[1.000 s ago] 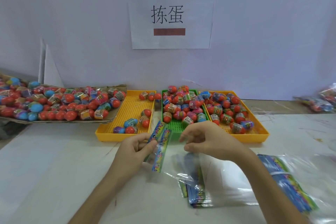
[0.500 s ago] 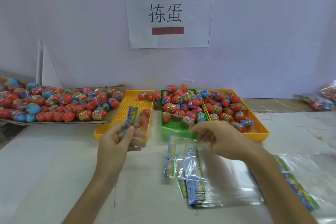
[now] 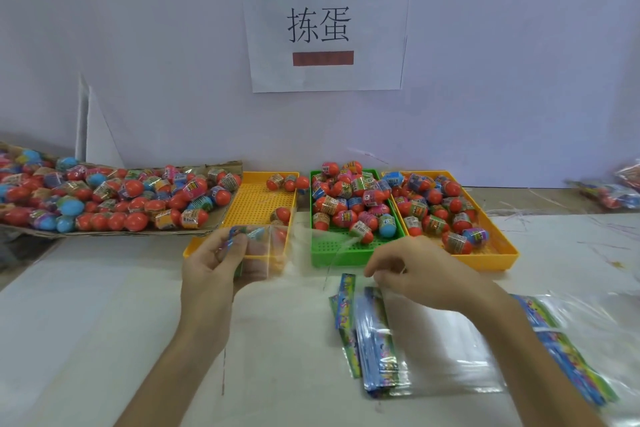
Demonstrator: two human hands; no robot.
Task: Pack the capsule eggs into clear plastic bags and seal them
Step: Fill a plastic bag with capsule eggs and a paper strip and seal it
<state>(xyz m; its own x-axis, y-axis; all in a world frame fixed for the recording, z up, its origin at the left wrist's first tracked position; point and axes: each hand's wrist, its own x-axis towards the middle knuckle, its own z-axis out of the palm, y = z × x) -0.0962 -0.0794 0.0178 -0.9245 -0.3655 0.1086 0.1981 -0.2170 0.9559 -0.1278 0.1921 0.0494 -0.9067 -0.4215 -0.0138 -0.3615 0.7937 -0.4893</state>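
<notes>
Here, left hand (image 3: 211, 265) raised over the near edge of the left yellow tray (image 3: 249, 208), fingers curled round the printed header of a clear plastic bag (image 3: 273, 250). Right hand (image 3: 415, 270) above the bag stack (image 3: 377, 340), fingertips pinched; what it holds, if anything, impossible to tell. Capsule eggs (image 3: 349, 204) heaped in the green tray (image 3: 332, 250).

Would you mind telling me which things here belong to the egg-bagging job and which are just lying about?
Belonging to the job:
- clear bag, held in the left hand
- stack of empty bags under the right hand
- capsule eggs in the green tray and two yellow trays
- cardboard tray of eggs

Just lying about:
- paper sign on the wall
- stray plastic strips
</notes>
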